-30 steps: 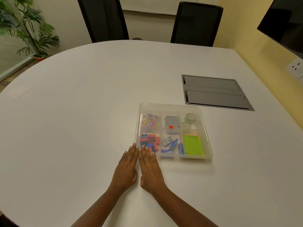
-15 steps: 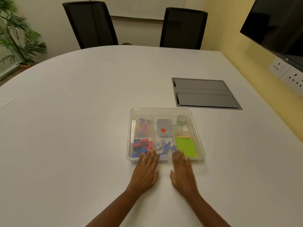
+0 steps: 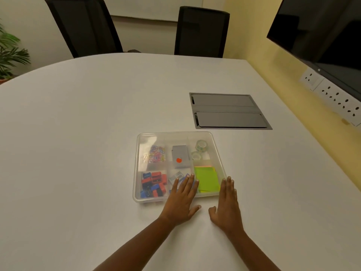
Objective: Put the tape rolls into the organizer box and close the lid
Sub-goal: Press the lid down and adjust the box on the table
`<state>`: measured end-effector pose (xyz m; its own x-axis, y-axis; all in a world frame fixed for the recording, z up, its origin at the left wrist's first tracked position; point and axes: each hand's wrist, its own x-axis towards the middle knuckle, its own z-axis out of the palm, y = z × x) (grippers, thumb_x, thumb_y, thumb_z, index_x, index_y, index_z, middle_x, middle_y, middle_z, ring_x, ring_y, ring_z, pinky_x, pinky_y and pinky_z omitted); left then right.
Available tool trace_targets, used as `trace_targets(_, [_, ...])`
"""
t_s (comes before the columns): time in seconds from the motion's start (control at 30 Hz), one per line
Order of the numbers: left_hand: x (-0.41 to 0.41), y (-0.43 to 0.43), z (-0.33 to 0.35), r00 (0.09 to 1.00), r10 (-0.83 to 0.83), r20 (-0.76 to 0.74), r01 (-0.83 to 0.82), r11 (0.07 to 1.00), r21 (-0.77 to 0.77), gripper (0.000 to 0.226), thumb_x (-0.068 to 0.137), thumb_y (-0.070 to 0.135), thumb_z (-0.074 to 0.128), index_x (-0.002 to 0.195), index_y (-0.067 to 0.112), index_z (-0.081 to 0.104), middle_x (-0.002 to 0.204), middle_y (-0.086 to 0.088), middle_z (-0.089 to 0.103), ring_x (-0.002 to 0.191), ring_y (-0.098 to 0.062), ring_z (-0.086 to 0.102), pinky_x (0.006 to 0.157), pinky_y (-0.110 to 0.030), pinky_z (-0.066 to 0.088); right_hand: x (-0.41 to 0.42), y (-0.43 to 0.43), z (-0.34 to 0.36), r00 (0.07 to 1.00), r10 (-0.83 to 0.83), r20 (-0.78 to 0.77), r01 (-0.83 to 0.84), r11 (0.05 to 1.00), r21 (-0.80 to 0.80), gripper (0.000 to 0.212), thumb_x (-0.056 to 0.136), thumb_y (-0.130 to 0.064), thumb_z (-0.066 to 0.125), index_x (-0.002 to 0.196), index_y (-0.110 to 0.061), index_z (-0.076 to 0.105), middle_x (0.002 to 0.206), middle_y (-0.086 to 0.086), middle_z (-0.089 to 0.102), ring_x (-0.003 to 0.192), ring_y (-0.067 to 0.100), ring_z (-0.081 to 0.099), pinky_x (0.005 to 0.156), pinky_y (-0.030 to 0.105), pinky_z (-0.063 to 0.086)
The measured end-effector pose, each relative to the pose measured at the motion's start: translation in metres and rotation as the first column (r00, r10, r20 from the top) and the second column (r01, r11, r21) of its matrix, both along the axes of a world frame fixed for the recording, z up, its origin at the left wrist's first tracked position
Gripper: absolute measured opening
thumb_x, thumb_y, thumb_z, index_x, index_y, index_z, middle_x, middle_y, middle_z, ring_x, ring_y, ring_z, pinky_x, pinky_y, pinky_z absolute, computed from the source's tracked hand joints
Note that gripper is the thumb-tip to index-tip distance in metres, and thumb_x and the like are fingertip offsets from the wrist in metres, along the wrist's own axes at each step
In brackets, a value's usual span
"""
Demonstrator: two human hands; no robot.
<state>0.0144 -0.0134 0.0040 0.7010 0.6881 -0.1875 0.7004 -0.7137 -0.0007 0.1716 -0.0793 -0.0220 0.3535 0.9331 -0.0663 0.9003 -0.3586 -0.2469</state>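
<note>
Resting flat with fingers stretched out and holding nothing, our left hand [image 3: 180,202] lies palm down across the near edge of the clear plastic organizer box [image 3: 136,167], its fingertips [image 3: 192,176] over the near middle compartment. Our right hand [image 3: 227,204] is spread flat too, empty, on the white rounded surface [image 3: 88,124] just beside the box's near right corner, fingertips at its rim.

We cannot tell whether the box's lid is on. Two translucent pale green tape rolls [image 3: 199,150] sit in the far right compartment, one behind the other. Nearer us in the right column lies a lime green pad of sticky notes [image 3: 207,179]. A grey rectangular case with a red dot [image 3: 180,156] fills the far middle compartment, and mixed coloured paper clips [image 3: 156,155] lie in the far left one. Red and blue small blocks [image 3: 153,185] crowd the near left compartment.

Beyond the box, a dark grey flap panel [image 3: 228,111] is set into the surface. Two black chairs [image 3: 201,31] stand at the far side, a green potted plant [image 3: 9,53] at far left, a black wall screen [image 3: 322,30] at right.
</note>
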Motion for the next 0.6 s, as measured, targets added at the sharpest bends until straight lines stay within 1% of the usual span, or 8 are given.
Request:
trace_targets(0.1, [0.005, -0.001, -0.001, 0.996, 0.057, 0.069, -0.053, 0.997, -0.055, 0.07, 0.088, 0.062, 0.014, 0.13, 0.018, 0.049, 0.131, -0.001, 0.059, 0.121, -0.015, 0.055, 0.109, -0.038, 0.002, 0.006, 0.0, 0.0, 1.0, 0.021, 0.013, -0.021, 0.999, -0.041, 0.088, 0.083, -0.03, 0.048, 0.145, -0.005, -0.009, 0.156, 0.015, -0.014, 0.147, 0.028, -0.011, 0.12, 0.042, -0.001])
trace_targets(0.17, [0.007, 0.007, -0.006, 0.98, 0.12, 0.156, -0.113, 0.992, -0.054, 0.073, 0.089, 0.058, 0.0, 0.136, 0.017, 0.037, 0.139, -0.005, 0.051, 0.127, -0.017, 0.049, 0.115, -0.038, 0.012, 0.013, 0.007, 0.004, 0.999, 0.049, -0.001, -0.049, 0.997, -0.054, 0.082, 0.088, -0.034, 0.044, 0.146, -0.011, -0.008, 0.157, 0.011, -0.015, 0.147, 0.025, -0.01, 0.12, 0.043, 0.0])
trace_targets(0.2, [0.007, 0.015, -0.008, 0.968, 0.132, 0.213, -0.118, 0.99, -0.076, 0.076, 0.086, 0.061, -0.003, 0.141, 0.018, 0.028, 0.147, -0.009, 0.038, 0.136, -0.019, 0.038, 0.118, -0.038, 0.014, 0.017, 0.014, 0.007, 0.998, 0.055, -0.04, -0.057, 0.998, -0.041, 0.078, 0.09, -0.035, 0.043, 0.147, -0.014, -0.006, 0.158, 0.01, -0.012, 0.147, 0.023, -0.008, 0.12, 0.042, 0.002])
trace_targets(0.27, [0.009, 0.038, -0.012, 0.948, 0.145, 0.282, -0.107, 0.984, -0.145, 0.084, 0.077, 0.066, -0.007, 0.146, 0.019, 0.006, 0.158, -0.008, 0.003, 0.146, -0.021, 0.004, 0.12, -0.037, 0.001, 0.024, 0.037, 0.014, 0.991, 0.06, -0.121, -0.058, 0.998, 0.016, 0.068, 0.095, -0.034, 0.041, 0.148, -0.015, 0.003, 0.16, 0.007, -0.001, 0.148, 0.02, -0.001, 0.12, 0.038, 0.009])
trace_targets(0.3, [0.009, 0.051, -0.012, 0.94, 0.187, 0.284, -0.143, 0.975, -0.17, 0.086, 0.075, 0.067, -0.009, 0.146, 0.019, 0.002, 0.158, -0.008, -0.004, 0.146, -0.02, -0.004, 0.119, -0.037, -0.003, 0.028, 0.052, 0.018, 0.989, 0.066, -0.135, -0.061, 0.997, 0.041, 0.064, 0.096, -0.034, 0.04, 0.148, -0.013, 0.008, 0.16, 0.007, 0.005, 0.148, 0.018, 0.004, 0.12, 0.036, 0.013])
trace_targets(0.37, [0.008, 0.079, -0.009, 0.934, 0.247, 0.259, -0.216, 0.966, -0.143, 0.102, 0.063, 0.071, -0.022, 0.146, 0.017, 0.003, 0.158, -0.009, -0.004, 0.146, -0.022, -0.003, 0.119, -0.039, -0.001, 0.036, 0.088, 0.024, 0.988, 0.081, -0.129, -0.075, 0.996, 0.051, 0.059, 0.098, -0.03, 0.038, 0.147, -0.009, 0.015, 0.159, 0.008, 0.012, 0.147, 0.018, 0.012, 0.118, 0.033, 0.02])
trace_targets(0.47, [0.0, 0.118, -0.005, 0.909, 0.341, 0.241, -0.32, 0.939, -0.122, 0.134, 0.038, 0.073, -0.041, 0.146, 0.012, 0.008, 0.157, -0.014, 0.0, 0.146, -0.026, 0.003, 0.119, -0.043, 0.004, 0.047, 0.138, 0.03, 0.988, 0.102, -0.112, -0.107, 0.994, -0.037, 0.06, 0.098, -0.029, 0.037, 0.147, -0.006, 0.011, 0.159, 0.012, 0.008, 0.147, 0.021, 0.011, 0.119, 0.036, 0.021])
trace_targets(0.6, [-0.013, 0.156, -0.006, 0.875, 0.432, 0.219, -0.421, 0.902, -0.1, 0.137, 0.034, 0.073, -0.046, 0.146, 0.012, 0.006, 0.157, -0.015, 0.001, 0.146, -0.026, 0.004, 0.119, -0.045, 0.005, 0.058, 0.185, 0.037, 0.991, 0.123, -0.052, -0.129, 0.985, -0.115, 0.065, 0.098, -0.036, 0.035, 0.147, -0.003, 0.005, 0.159, 0.015, 0.003, 0.147, 0.024, 0.008, 0.117, 0.041, 0.022])
